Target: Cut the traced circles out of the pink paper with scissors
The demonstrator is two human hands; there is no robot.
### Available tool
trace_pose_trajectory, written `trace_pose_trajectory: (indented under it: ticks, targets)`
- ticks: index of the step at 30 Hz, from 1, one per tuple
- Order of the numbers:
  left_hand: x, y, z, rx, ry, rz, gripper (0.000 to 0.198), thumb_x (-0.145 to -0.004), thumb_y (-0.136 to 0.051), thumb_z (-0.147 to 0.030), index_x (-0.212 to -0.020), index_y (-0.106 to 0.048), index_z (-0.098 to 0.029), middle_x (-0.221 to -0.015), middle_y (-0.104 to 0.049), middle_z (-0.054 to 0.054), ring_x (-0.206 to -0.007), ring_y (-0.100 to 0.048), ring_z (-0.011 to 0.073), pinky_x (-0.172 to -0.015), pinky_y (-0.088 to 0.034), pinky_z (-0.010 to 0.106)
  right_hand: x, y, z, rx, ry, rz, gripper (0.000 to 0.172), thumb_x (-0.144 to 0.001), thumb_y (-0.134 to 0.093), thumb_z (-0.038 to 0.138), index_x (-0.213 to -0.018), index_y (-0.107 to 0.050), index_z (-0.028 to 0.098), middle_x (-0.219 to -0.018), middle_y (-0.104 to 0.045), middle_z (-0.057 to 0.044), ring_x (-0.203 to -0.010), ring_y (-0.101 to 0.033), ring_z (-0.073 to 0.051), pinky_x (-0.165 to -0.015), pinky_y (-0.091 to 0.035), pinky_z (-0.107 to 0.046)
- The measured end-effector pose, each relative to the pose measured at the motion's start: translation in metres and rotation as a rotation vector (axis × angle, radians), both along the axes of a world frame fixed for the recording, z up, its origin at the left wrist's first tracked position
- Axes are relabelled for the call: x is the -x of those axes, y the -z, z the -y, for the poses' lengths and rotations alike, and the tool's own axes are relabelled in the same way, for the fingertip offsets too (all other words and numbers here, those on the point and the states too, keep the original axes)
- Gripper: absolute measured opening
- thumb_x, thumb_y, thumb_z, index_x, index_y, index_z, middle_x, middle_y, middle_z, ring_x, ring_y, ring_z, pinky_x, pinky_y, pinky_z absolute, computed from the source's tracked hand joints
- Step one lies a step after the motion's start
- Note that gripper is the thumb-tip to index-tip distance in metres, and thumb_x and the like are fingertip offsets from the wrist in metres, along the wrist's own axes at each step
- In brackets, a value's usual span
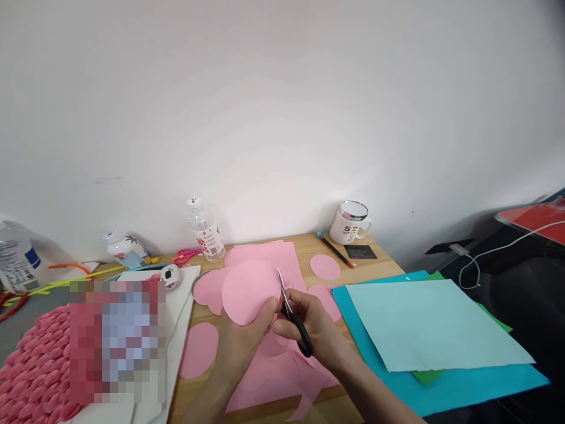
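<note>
My left hand (251,330) pinches a round pink paper disc (249,290) by its lower right edge, holding it above the table. In my right hand (311,324) is a pair of scissors (300,333) with black handles. Their metal blades point up beside the disc's right edge, and the fingers partly hide the handles. Under both hands lie pink paper sheets (265,253) and cut scraps (304,377). Other pink paper circles lie around, one on the left (199,350) and one farther back on the right (325,267).
A plastic bottle (207,232) and a white mug (348,227) stand near the wall. A pencil (335,249) lies by a dark card (361,252). Blue and pale green sheets (436,324) overhang the right side; a pink woven item (44,353) sits left.
</note>
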State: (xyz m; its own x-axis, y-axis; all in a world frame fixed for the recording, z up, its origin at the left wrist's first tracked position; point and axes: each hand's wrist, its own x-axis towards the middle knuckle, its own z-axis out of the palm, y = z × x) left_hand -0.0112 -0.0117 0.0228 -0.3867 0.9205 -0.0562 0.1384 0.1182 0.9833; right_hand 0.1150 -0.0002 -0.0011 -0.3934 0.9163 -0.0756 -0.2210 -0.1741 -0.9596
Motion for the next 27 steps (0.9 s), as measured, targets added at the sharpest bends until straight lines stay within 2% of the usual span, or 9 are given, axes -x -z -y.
trace_pose_trajectory:
  ticks: [5,10,14,17,20,27]
  targets:
    - [0.0,-0.003,0.0,-0.046,-0.018,0.001,0.026,-0.06,-0.068,-0.034,-0.076,-0.068,-0.015,-0.074,-0.072,0.006,-0.072,-0.067,0.0242,-0.064,-0.055,0.034,0.001,-0.001,0.0,0.011,-0.004,0.01,0.039,-0.06,-0.082,0.04,-0.067,-0.051,0.017,-0.054,-0.042,0.007,-0.05,-0.03,-0.007,-0.046,-0.022,-0.021]
    - [-0.001,-0.004,0.002,-0.018,0.026,0.012,0.021,-0.062,-0.066,-0.035,-0.07,-0.067,-0.015,-0.066,-0.069,0.004,-0.068,-0.065,0.0219,-0.058,-0.052,0.03,0.001,-0.003,0.001,0.01,0.019,0.058,0.04,-0.06,-0.08,0.043,-0.062,-0.049,0.018,-0.051,-0.044,0.006,-0.049,-0.034,-0.008,-0.046,-0.025,-0.021]
    - [0.0,-0.001,0.002,-0.029,0.028,0.027,0.027,-0.064,-0.065,-0.038,-0.076,-0.068,-0.014,-0.074,-0.072,0.006,-0.074,-0.067,0.0232,-0.063,-0.054,0.031,0.001,-0.002,0.002,0.03,0.027,0.071,0.041,-0.06,-0.081,0.044,-0.063,-0.05,0.018,-0.052,-0.046,0.005,-0.05,-0.037,-0.009,-0.047,-0.027,-0.022]
    - [0.003,-0.001,0.001,-0.01,0.062,0.016,0.03,-0.063,-0.065,-0.039,-0.079,-0.07,-0.014,-0.077,-0.074,0.007,-0.079,-0.069,0.025,-0.069,-0.056,0.033,-0.001,-0.002,0.001,0.013,0.001,0.044,0.042,-0.059,-0.081,0.046,-0.068,-0.052,0.018,-0.054,-0.044,0.006,-0.051,-0.034,-0.008,-0.047,-0.025,-0.022]
    - [0.007,-0.002,0.0,0.03,0.076,-0.008,0.032,-0.058,-0.069,-0.038,-0.08,-0.071,-0.015,-0.079,-0.075,0.008,-0.083,-0.07,0.0271,-0.069,-0.057,0.034,-0.002,-0.001,0.0,-0.027,-0.029,0.015,0.046,-0.057,-0.082,0.048,-0.069,-0.049,0.018,-0.055,-0.039,0.008,-0.051,-0.029,-0.007,-0.047,-0.023,-0.022]
    - [0.008,-0.002,0.001,0.016,0.076,-0.017,0.031,-0.058,-0.07,-0.034,-0.082,-0.071,-0.015,-0.081,-0.075,0.008,-0.084,-0.07,0.0278,-0.07,-0.057,0.035,-0.002,0.002,-0.001,-0.047,-0.048,0.006,0.048,-0.056,-0.083,0.048,-0.074,-0.051,0.018,-0.06,-0.041,0.007,-0.053,-0.031,-0.008,-0.048,-0.024,-0.022]
